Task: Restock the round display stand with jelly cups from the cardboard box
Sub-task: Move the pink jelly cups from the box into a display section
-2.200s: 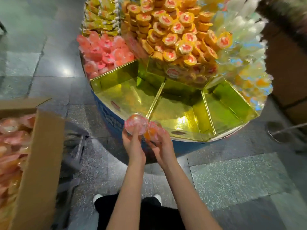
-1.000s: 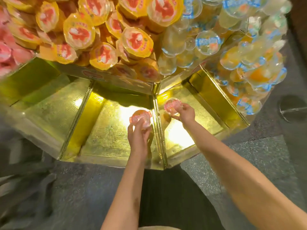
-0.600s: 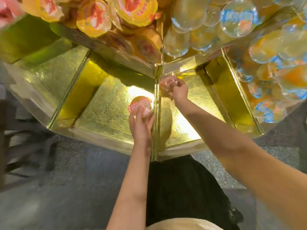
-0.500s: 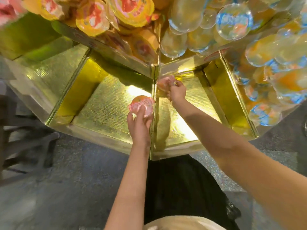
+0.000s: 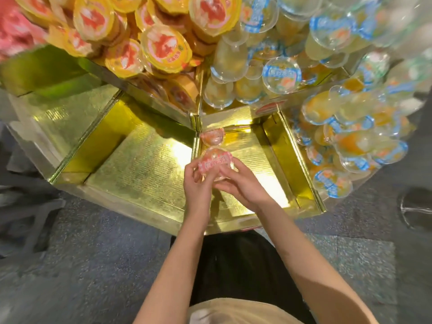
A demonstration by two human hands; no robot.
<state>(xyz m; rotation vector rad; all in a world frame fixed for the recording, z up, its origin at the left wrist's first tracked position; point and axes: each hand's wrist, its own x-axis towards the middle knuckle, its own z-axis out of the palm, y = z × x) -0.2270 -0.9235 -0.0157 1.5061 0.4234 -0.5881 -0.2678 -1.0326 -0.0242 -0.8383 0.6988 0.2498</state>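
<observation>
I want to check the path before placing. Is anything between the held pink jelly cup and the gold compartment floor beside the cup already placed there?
Nothing visible blocks it. Both hands hold the pink jelly cup over the compartment; the placed cup sits behind, in the corner.

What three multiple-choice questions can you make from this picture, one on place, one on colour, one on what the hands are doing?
1. Where does the loose pink-lidded clear plastic jelly cup lie?
A. back left corner of the right-hand gold foil compartment
B. on the grey floor
C. on top of the yellow cups

2. What colour are the lids of the clear cups piled on the right?
A. green
B. blue
C. black

3. What are the hands doing?
A. hanging idle
B. both hold one pink-lidded cup
C. each holds its own cup

Answers: 1 A, it rests against the divider at the back; 2 B, blue rims show; 3 B, the left hand and right hand close on the same cup.
</observation>
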